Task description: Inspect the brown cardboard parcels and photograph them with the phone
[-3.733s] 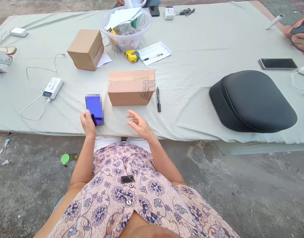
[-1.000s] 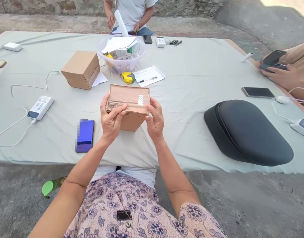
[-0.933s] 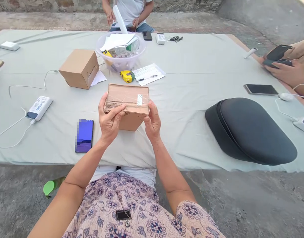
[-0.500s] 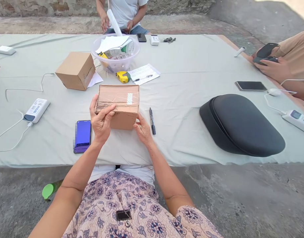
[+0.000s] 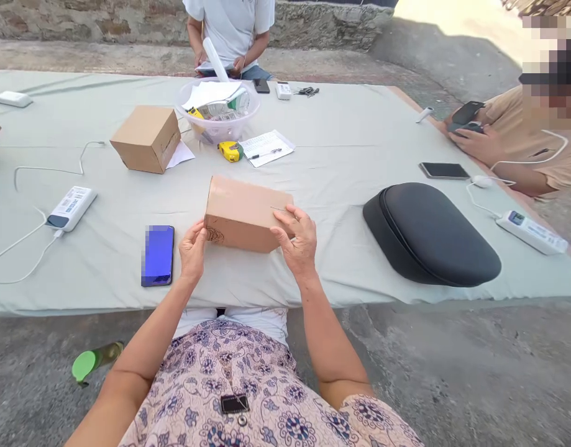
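A brown cardboard box [image 5: 248, 205] is held between my two hands near the table's front edge, a plain face up and dark scribbled marks on its lower left corner. My left hand [image 5: 192, 249] grips that left corner, its thumb at the front. Over the right end curls my right hand [image 5: 298, 239], thumb on the front face and fingers on the top. A phone with a blue screen [image 5: 158, 256] lies left of my left hand. The black marker seen earlier is out of sight, the box and right hand being over that area.
Behind are a second cardboard box [image 5: 145, 139], a tub of bottles and papers [image 5: 215, 127], a yellow tape measure [image 5: 230, 151] and a written sheet [image 5: 276, 148] with a pen. A black padded case [image 5: 434, 233] lies right, a power strip [image 5: 71, 208] left. Two people sit around the table.
The box has been turned over: the taped face with a white label no longer shows. My right hand has moved from its lower side onto its right end; my left hand has slid to the lower left corner.
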`<state>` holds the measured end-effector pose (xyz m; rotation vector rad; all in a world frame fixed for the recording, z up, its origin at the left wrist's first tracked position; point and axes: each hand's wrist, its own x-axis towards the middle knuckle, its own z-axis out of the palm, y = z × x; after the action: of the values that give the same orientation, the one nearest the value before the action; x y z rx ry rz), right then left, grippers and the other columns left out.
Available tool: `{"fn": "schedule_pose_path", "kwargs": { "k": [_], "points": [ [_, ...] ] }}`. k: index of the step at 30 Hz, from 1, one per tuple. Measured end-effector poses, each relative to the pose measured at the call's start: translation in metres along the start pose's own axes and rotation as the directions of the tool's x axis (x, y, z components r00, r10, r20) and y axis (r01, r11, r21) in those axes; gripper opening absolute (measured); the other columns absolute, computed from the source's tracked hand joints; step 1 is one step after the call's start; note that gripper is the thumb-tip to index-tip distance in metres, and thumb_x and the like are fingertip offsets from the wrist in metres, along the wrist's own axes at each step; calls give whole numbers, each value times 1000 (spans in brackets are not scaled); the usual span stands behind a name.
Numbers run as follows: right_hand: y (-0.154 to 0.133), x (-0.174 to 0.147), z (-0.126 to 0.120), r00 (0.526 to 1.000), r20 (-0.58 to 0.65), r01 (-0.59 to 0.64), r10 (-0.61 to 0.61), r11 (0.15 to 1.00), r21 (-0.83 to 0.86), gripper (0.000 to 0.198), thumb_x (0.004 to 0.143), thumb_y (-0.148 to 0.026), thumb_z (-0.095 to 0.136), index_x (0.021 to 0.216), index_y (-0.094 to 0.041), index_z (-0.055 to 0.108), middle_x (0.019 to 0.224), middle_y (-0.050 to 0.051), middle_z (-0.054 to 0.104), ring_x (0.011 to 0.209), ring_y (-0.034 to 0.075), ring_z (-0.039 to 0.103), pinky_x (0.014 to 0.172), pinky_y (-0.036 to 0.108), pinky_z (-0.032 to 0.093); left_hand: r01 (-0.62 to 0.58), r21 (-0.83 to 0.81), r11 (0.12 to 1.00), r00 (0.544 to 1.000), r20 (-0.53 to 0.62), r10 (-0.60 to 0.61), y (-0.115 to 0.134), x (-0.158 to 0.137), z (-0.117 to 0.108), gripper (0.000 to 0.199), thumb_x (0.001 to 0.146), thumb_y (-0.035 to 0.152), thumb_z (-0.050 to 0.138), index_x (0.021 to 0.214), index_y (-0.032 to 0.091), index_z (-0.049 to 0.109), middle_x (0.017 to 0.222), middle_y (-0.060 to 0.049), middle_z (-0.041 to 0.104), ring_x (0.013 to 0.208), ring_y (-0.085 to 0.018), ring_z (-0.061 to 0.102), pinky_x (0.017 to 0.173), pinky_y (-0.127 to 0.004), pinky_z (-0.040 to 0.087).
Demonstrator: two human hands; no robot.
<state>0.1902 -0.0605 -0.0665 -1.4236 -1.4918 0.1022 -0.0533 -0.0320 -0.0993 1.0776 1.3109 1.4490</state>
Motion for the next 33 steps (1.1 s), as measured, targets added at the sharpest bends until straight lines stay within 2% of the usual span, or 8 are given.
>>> {"fn": "schedule_pose_path", "kwargs": {
  "k": [4, 7, 10, 14, 17, 19, 26, 33],
  "points": [
    [7, 0, 7, 998, -18, 66, -68, 996, -62, 45, 95, -64, 53, 115, -30, 76, 136, 9, 64, 123, 28, 58, 108, 47, 46, 52, 183, 982, 996, 57, -63, 0, -6, -17, 37, 88, 48, 61, 98, 17, 78, 127, -14, 73, 129, -30, 63, 119, -49, 42],
    [8, -3, 15, 996, -43, 80, -83, 995, -64, 45, 97, -63, 51, 115, -29, 75, 137, 9, 64, 122, 27, 58, 107, 46, 46, -89, 249, 964, 996, 24, 85, 22, -2, -20, 42, 95, 47, 53, 120, 18, 71, 132, -13, 70, 130, -27, 62, 116, -44, 46],
    [3, -4, 20, 995, -46, 91, -93, 995, -43, 43, 97, -61, 52, 116, -29, 75, 137, 9, 64, 123, 27, 57, 108, 47, 46, -267, 283, 921, 964, 61, 260, 47, 9, -7, 51, 100, 50, 49, 141, 21, 55, 150, -13, 57, 140, -25, 55, 118, -42, 44],
    [-3, -3, 27, 997, -20, 70, -71, 997, -29, 42, 96, -61, 54, 116, -30, 75, 137, 8, 63, 124, 27, 56, 110, 48, 46, -512, 522, 682, 855, 240, 459, 65, 24, 17, 60, 98, 57, 50, 145, 20, 53, 157, -17, 49, 152, -33, 40, 124, -51, 35],
    [-6, -4, 30, 998, -14, 58, -59, 997, -43, 44, 95, -63, 54, 116, -31, 75, 137, 8, 63, 124, 27, 56, 110, 48, 46, -547, 676, 495, 829, 351, 437, 65, 27, 26, 54, 97, 56, 52, 133, 20, 67, 152, -17, 56, 151, -41, 40, 121, -58, 37],
    [-5, -5, 29, 997, -17, 74, -75, 996, -43, 44, 95, -64, 55, 117, -31, 75, 137, 8, 63, 125, 28, 56, 110, 48, 46, -549, 720, 426, 824, 378, 422, 62, 26, 27, 51, 98, 55, 49, 130, 21, 71, 151, -17, 57, 149, -42, 42, 117, -59, 41],
    [3, -5, 26, 997, 13, 72, -72, 997, 19, 46, 96, -64, 50, 117, -31, 73, 139, 7, 64, 127, 27, 58, 112, 49, 44, -564, 747, 353, 808, 411, 422, 60, 24, 23, 63, 98, 65, 41, 134, 21, 69, 152, -17, 56, 148, -42, 44, 112, -56, 48],
    [16, -14, 40, 997, -72, 35, -17, 966, 258, 45, 98, -62, 48, 119, -28, 69, 144, 8, 62, 137, 28, 55, 117, 54, 41, -611, 755, 238, 780, 524, 342, 70, 23, 14, 96, 77, 87, 49, 145, 19, 59, 158, -22, 47, 152, -45, 35, 106, -52, 52]
  ]
}}
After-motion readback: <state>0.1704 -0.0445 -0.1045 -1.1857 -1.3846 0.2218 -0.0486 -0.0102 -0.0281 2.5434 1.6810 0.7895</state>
